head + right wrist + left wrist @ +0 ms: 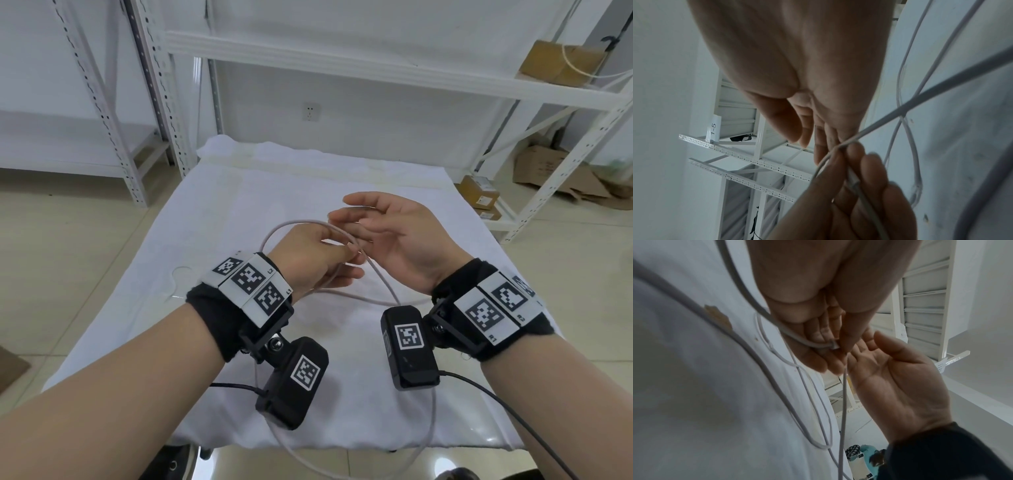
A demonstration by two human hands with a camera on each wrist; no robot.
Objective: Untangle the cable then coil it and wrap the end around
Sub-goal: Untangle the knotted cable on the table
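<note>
Head view takes in a pale room with a tiled floor (68, 240) and a white wall bearing a socket (311, 111), lined by white metal shelving (342, 58) with perforated uprights; a cardboard box (555, 63) sits on the upper right shelf and flattened cardboard (561, 171) lies on the floor beneath it, beside small brown boxes (479, 192) on a low shelf. In front of the shelving stands the surface (239, 192), covered with a wrinkled white cloth that carries a few small brownish stains in the left wrist view. Both forearms reach over it, each wearing a black wrist band with printed markers and a black camera block. The left hand (308, 253) has its fingers (346, 274) curled, pinching the grey-white cable (380, 281) just above the cloth. The right hand (390, 236) is just beside it, palm turned inward, its fingers (352, 198) relaxed and extended, gripping nothing. From the left hand one cable loop arcs over that hand's back, another strand runs down across the cloth and off the near edge of the surface, and a thinner loop lies to the left.
</note>
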